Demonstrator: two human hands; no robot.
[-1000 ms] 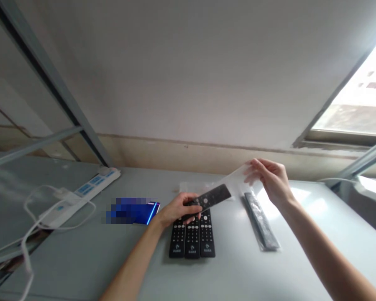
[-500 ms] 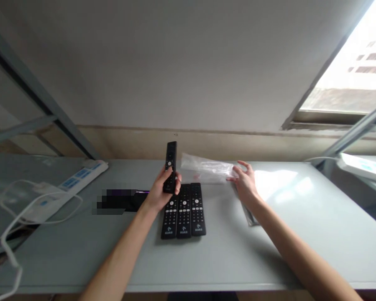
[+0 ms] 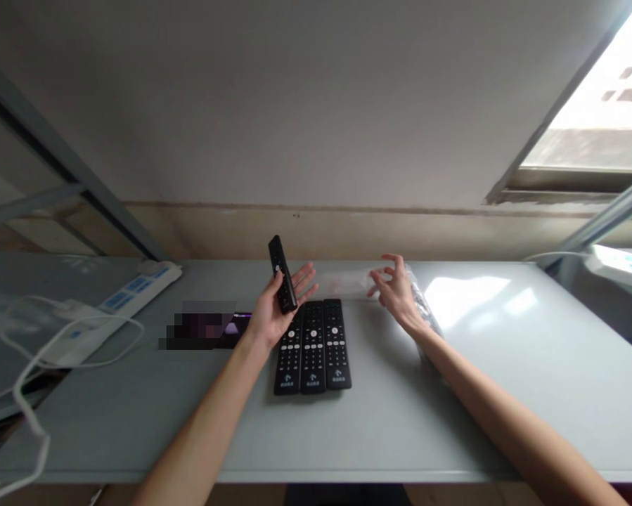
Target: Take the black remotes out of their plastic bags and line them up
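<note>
My left hand [image 3: 276, 309] holds a black remote control [image 3: 282, 274] tilted up, the thumb pressing it to the palm while the other fingers stretch out. Below it, three black remote controls [image 3: 313, 351] lie side by side on the table, the left one's top partly hidden by that hand. My right hand [image 3: 397, 288] is raised and open, its fingers apart with nothing in them. Left of its fingertips a clear plastic bag [image 3: 344, 282] lies flat near the wall. Beside and partly behind my right wrist is a crinkled, clear plastic-wrapped item [image 3: 420, 299].
A phone-like dark object, partly pixelated [image 3: 228, 330], lies left of the remotes. A white power strip [image 3: 131, 295] with a white cable [image 3: 25, 414] runs along the left side. Another white strip [image 3: 624, 263] sits at the right, by a metal bar. A wall [image 3: 294, 232] closes off the back.
My right hand has let go of the clear plastic bag, which now lies flat on the table. The left hand's fingers have spread and its remote now leans to the left.
</note>
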